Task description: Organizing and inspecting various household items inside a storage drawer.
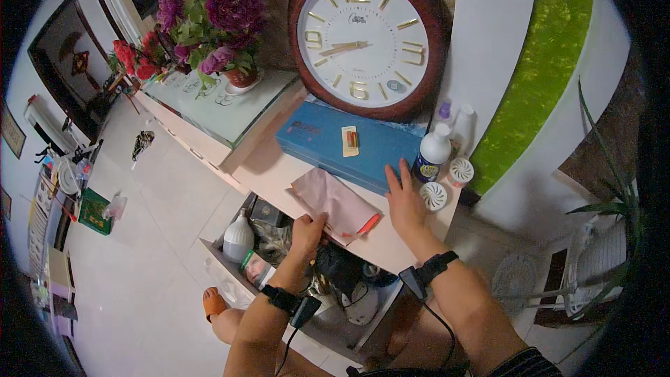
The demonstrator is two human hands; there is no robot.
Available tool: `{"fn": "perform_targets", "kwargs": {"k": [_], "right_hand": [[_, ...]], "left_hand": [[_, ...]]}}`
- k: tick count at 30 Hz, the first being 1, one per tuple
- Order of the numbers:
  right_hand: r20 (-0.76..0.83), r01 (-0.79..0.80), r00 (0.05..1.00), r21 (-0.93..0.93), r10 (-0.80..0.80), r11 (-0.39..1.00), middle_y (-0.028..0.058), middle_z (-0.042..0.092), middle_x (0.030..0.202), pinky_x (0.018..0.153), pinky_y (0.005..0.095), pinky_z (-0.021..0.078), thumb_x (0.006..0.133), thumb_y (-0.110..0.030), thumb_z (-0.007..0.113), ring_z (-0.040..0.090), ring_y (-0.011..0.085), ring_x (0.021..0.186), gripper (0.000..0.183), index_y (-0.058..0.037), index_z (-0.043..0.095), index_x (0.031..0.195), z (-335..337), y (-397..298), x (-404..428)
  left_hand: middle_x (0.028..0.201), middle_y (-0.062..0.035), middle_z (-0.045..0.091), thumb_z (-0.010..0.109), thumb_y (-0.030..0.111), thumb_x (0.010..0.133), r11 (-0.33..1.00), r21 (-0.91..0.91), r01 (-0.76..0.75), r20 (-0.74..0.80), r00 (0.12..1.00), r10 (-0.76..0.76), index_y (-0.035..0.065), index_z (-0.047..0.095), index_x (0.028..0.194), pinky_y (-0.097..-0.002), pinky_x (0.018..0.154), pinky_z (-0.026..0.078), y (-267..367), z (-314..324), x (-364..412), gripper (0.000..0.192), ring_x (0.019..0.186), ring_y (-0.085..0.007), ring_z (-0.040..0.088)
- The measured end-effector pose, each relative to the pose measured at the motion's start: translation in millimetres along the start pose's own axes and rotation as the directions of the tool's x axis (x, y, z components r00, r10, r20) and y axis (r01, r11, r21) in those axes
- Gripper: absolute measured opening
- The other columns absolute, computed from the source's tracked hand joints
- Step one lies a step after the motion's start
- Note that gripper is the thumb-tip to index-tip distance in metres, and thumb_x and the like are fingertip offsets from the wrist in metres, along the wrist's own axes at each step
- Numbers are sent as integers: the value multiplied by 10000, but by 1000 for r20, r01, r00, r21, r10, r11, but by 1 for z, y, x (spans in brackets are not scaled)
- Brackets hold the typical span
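A folded pale pink cloth (335, 200) with a red edge lies at the front of the cabinet top. My left hand (308, 231) pinches its near left edge, thumb above, the other fingers partly hidden. Behind the cloth sits a long blue box (324, 139). On its lid rests a blister card with batteries (351, 141). My right hand (407, 208) has its fingers apart, fingertips at the box's front right corner. Below my hands an open drawer (381, 320) holds a white light bulb (238, 238), dark bags and cables.
A wall clock (361, 42) leans upright behind the box. At the right stand a white bottle (434, 146) and two round vented white-topped containers (433, 196). Flowers in a pot (241, 77) stand on the glass-topped cabinet (261, 107) to the left. A plant (602, 209) grows at far right.
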State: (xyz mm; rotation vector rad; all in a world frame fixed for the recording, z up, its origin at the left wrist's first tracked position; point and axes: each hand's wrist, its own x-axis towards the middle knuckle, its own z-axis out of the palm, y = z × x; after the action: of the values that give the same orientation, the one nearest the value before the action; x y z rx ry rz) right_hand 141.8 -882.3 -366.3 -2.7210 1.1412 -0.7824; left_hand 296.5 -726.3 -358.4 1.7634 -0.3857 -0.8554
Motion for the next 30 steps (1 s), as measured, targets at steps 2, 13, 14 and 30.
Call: {"fn": "perform_targets", "kwargs": {"k": [2, 13, 14, 30], "right_hand": [[-23, 33, 999, 9, -33, 999, 131, 243, 1371, 720, 403, 488, 744, -77, 601, 533, 338, 983, 553, -137, 392, 1253, 1, 2, 0], [30, 15, 999, 119, -19, 993, 159, 284, 1339, 873, 415, 413, 771, -67, 542, 430, 372, 1100, 483, -124, 421, 1236, -3, 4, 2], [-45, 42, 998, 43, -40, 998, 117, 287, 1339, 790, 396, 476, 723, -90, 635, 498, 334, 1044, 540, -140, 432, 1221, -1, 4, 2], [-34, 27, 999, 129, -23, 991, 165, 330, 1304, 881, 379, 416, 736, -90, 625, 442, 346, 1111, 507, -90, 444, 1210, -18, -3, 8]], "left_hand": [[646, -97, 576, 554, 178, 807, 1000, -29, -1, -15, 1000, 0, -59, 546, 793, -255, 359, 405, -8, 1, 7, 238, 433, -165, 520], [677, -116, 590, 554, 167, 802, 985, -174, 14, -77, 997, -28, -71, 532, 830, -261, 374, 437, -1, 8, -4, 241, 458, -176, 542], [673, -117, 590, 557, 167, 800, 986, -163, 25, -66, 997, -36, -67, 533, 830, -261, 371, 433, -5, 7, -2, 237, 458, -176, 542], [678, -100, 561, 503, 186, 858, 962, -270, 27, 91, 996, -3, -64, 485, 921, -261, 403, 452, -5, 34, 26, 259, 450, -163, 533]]}}
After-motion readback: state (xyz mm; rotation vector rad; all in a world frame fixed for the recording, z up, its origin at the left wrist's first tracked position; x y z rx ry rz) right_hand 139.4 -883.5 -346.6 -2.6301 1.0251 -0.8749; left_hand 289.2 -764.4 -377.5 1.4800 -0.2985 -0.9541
